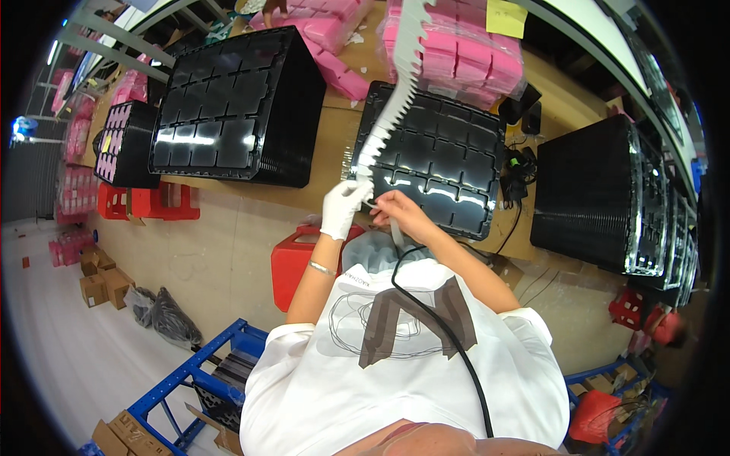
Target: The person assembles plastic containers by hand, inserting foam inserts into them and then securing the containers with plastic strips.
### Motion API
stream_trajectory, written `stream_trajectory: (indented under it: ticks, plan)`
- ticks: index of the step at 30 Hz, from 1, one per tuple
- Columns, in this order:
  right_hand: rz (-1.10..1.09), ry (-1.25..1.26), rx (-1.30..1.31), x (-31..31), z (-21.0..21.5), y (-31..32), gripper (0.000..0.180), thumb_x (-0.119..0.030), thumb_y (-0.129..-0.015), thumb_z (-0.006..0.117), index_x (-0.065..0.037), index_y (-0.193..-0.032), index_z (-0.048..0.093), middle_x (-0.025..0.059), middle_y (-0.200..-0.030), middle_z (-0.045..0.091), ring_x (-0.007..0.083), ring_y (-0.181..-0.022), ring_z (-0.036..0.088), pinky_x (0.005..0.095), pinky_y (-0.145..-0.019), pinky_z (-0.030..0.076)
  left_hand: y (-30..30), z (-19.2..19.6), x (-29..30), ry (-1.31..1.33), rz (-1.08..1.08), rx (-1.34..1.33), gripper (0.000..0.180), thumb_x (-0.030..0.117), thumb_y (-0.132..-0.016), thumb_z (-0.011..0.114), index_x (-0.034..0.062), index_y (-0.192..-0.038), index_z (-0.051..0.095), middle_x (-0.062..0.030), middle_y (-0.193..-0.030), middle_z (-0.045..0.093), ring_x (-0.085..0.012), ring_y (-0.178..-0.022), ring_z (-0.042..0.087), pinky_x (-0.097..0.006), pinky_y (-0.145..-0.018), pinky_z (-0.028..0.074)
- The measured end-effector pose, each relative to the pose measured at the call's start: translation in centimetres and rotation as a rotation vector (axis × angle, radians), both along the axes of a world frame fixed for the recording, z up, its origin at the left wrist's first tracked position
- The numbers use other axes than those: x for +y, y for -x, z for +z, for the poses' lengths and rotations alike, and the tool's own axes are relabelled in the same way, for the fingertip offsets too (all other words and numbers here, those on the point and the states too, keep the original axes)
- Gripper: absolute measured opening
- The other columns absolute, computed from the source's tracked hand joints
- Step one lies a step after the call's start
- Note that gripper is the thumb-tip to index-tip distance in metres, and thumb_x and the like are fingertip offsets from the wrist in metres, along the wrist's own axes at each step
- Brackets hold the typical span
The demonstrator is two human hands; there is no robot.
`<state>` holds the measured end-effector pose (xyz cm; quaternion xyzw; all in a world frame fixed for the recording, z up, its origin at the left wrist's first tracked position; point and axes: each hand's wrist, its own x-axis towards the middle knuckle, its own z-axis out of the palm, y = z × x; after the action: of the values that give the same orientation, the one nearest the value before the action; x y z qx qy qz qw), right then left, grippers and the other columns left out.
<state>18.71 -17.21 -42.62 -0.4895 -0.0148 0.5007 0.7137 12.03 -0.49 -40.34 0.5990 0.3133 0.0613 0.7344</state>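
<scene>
A long pale strip with a toothed edge (390, 114) comes down from the top of the view to my hands. My left hand (344, 209), in a white glove, is closed on its lower part. Close beside it, my bare right hand (404, 215) has its fingers pinched at the strip's lower end, where a thin white bit shows between the hands. A short pale tail hangs below the right hand. Behind the strip lies a black plastic tray (441, 156) with several rectangular compartments, partly covered by the strip and my fingers.
Tall stacks of black trays stand on the left (289, 114) and right (582, 197) of the brown table (334, 144). Pink wrapped bundles (456, 57) sit at the back. Dark cables (518, 171) lie right of the tray. A red stool (293, 266) stands beside my left forearm.
</scene>
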Motion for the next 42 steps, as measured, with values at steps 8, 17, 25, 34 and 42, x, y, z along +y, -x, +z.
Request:
stream_trajectory:
  ticks: [8,17,25,34,42]
  plan:
    - [0.128,0.044,-0.069,0.0,0.6,-0.8,0.012,-0.013,-0.099,0.061,-0.001,-0.099,0.060,0.0157,-0.097,0.070,0.0199,-0.089,0.070,0.0301,-0.080,0.057,1.0,-1.6,1.5,0.135,0.065,-0.018,0.026,0.025,-0.095,0.067,0.0019,-0.108,0.068,0.0024,-0.072,0.060,-0.0024,-0.060,0.048,-0.019,-0.053,0.037]
    - [-0.095,0.194,-1.021,1.5,-1.3,-0.2,0.011,-0.004,-0.080,0.078,-0.002,-0.083,0.068,0.0039,-0.088,0.065,0.0127,-0.081,0.062,0.0253,-0.073,0.050,1.9,-2.4,0.7,0.104,-0.004,0.091,0.018,0.013,-0.087,0.074,0.0009,-0.100,0.069,-0.0012,-0.082,0.066,-0.0053,-0.061,0.054,-0.021,-0.054,0.041]
    - [0.179,0.288,-1.189,5.4,-3.8,-4.6,0.009,-0.010,-0.075,0.078,-0.007,-0.079,0.071,0.0088,-0.090,0.063,0.0258,-0.088,0.061,0.0363,-0.079,0.051,3.0,-6.2,3.6,0.040,0.155,0.099,0.024,0.016,-0.089,0.074,0.0015,-0.107,0.069,-0.0010,-0.079,0.068,-0.0036,-0.062,0.053,-0.019,-0.054,0.040]
    - [0.258,0.399,-1.350,6.5,-4.6,-4.9,0.013,-0.009,-0.077,0.072,-0.004,-0.086,0.064,0.0109,-0.087,0.063,0.0311,-0.092,0.062,0.0417,-0.082,0.051,2.7,-5.8,4.1,-0.002,0.067,0.128,0.021,0.019,-0.088,0.075,0.0024,-0.100,0.069,-0.0015,-0.079,0.068,-0.0054,-0.060,0.055,-0.021,-0.053,0.040]
    - [0.224,0.369,-1.447,6.8,-4.9,-5.3,0.015,-0.008,-0.077,0.074,-0.003,-0.084,0.062,0.0111,-0.079,0.061,0.0304,-0.075,0.064,0.0410,-0.069,0.051,2.6,-6.2,4.6,0.028,0.006,0.108,0.028,0.016,-0.088,0.074,0.0000,-0.107,0.062,-0.0035,-0.086,0.067,-0.0057,-0.067,0.058,-0.020,-0.055,0.042]
